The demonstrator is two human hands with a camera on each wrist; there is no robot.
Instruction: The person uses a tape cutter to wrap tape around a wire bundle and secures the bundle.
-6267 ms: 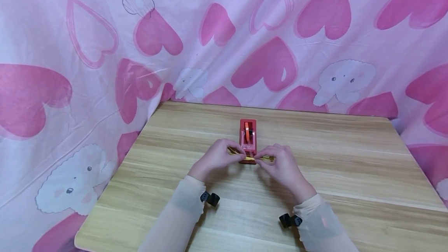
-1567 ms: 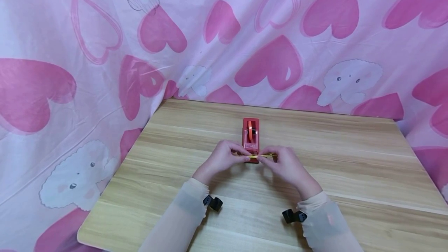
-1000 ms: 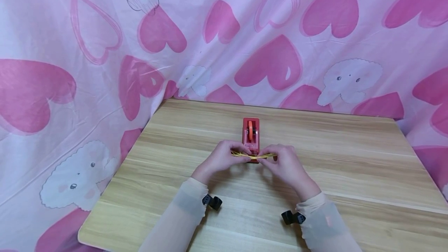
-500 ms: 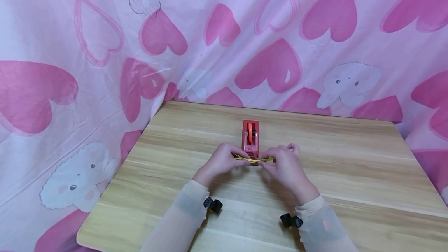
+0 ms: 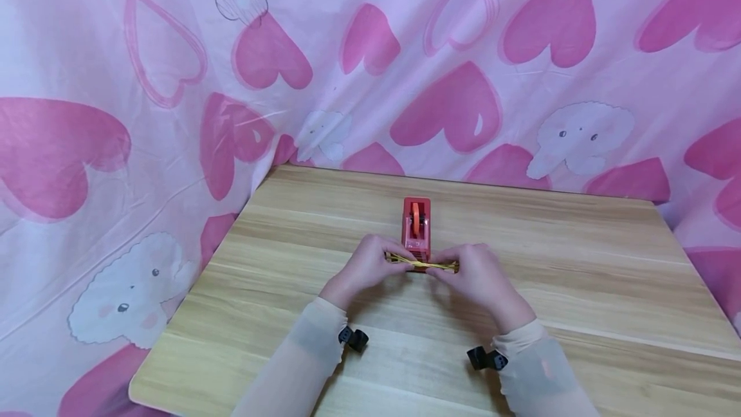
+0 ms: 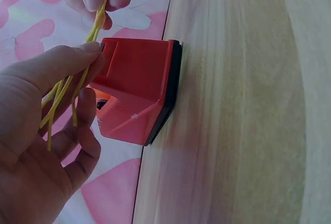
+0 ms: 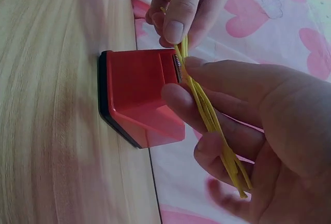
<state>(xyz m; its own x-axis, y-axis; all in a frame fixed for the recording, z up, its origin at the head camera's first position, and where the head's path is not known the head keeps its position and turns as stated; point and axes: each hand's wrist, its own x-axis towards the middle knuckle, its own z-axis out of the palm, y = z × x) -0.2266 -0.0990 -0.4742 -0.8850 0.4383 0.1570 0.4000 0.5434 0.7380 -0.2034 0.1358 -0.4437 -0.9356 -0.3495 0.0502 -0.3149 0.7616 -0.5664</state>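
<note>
Left hand (image 5: pixel 366 264) and right hand (image 5: pixel 476 274) both pinch yellow strands (image 5: pixel 424 264), lower centre in head view, partly covered by the grip. Red dispenser's (image 5: pixel 417 244) near end is part-blocked there; right wrist view shows its toothed edge (image 7: pixel 178 65). Left wrist view crops left hand.

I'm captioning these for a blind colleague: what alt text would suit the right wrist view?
A left hand and a right hand pinch a bundle of yellow strands, the right hand nearer the camera. Beside them, a red tape dispenser with a black base rests on a wooden table; a pink heart-patterned cloth hangs behind.
</note>
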